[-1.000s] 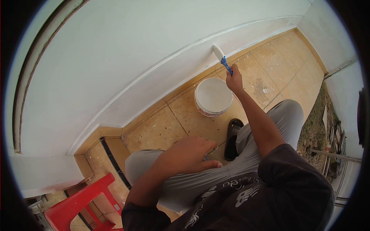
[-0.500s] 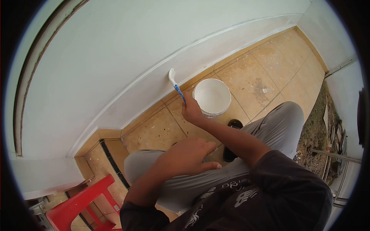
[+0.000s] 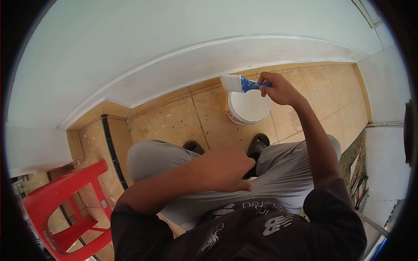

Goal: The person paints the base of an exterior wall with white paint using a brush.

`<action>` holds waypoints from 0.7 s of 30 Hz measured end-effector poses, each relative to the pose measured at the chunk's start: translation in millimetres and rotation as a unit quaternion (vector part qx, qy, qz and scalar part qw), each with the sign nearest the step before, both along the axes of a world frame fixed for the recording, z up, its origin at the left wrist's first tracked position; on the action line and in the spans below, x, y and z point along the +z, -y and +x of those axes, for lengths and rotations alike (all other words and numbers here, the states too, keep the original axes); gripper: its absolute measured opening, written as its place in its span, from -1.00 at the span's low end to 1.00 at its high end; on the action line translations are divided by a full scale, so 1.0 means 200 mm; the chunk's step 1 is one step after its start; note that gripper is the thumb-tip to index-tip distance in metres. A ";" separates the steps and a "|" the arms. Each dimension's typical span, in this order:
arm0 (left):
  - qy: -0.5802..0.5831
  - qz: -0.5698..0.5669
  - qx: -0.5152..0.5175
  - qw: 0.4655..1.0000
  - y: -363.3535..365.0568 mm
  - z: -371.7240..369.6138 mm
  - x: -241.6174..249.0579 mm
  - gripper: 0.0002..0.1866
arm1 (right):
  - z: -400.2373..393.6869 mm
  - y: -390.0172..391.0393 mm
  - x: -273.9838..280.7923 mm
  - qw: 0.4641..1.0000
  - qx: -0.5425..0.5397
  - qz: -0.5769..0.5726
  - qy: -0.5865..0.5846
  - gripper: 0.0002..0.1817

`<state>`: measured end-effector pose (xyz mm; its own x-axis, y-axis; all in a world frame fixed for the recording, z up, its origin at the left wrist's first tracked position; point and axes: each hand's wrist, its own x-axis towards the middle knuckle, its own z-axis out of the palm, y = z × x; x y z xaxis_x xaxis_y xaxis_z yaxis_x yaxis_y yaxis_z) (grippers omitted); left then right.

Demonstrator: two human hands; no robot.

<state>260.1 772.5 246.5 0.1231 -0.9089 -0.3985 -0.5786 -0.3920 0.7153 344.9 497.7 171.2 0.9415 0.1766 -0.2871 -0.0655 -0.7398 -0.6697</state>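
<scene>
My right hand (image 3: 281, 88) grips the blue handle of a paintbrush (image 3: 247, 85), fingers closed round its end. White paint coats the bristles, which point left toward the wall. The brush is held above a round bucket (image 3: 249, 108) of white paint on the tiled floor, its bristles over the left rim and apart from the wall. My left hand (image 3: 224, 168) hangs over my lap between the knees, back up. Its thumb stands apart from the fingers, and nothing shows in it.
Ahead runs a pale wall (image 3: 174, 71) with a ledge moulding and tan skirting tiles. Paint specks dot the tiled floor (image 3: 167, 124). A red plastic chair (image 3: 65, 191) stands at the lower left, beside a black-edged step (image 3: 114, 150). Bare ground and a metal rail lie at the right.
My right hand has moved the brush away from the wall, to the right and over the bucket. The view has turned, and my left hand stays over my lap.
</scene>
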 end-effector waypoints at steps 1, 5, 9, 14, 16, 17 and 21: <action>0.001 -0.010 0.005 1.000 0.00 0.00 -0.01 -0.49 | 0.01 0.09 0.04 0.999 -0.021 -0.023 -0.030 -0.88; 0.011 -0.008 -0.026 1.000 0.04 -0.04 -0.05 -0.51 | -0.02 0.26 -0.03 0.984 -0.058 -0.138 -0.094 -0.86; 0.028 -0.003 -0.056 0.998 0.08 -0.09 -0.11 -0.54 | -0.06 0.28 -0.54 0.984 -0.066 -0.161 -0.027 -0.83; 0.021 0.011 -0.036 0.999 0.08 -0.10 -0.09 -0.55 | -0.07 0.16 -0.86 0.960 -0.053 -0.276 -0.008 -0.80; 0.026 -0.010 -0.014 1.000 0.07 -0.10 -0.10 -0.55 | -0.09 0.12 -0.87 0.957 -0.055 -0.286 0.003 -0.80; 0.029 -0.020 -0.002 0.999 0.06 -0.10 -0.11 -0.55 | -0.09 0.11 -0.88 0.955 -0.055 -0.291 0.010 -0.80; 0.036 0.016 -0.014 0.999 0.07 -0.08 -0.12 -0.54 | -0.03 0.21 -0.70 0.969 -0.010 -0.245 0.008 -0.79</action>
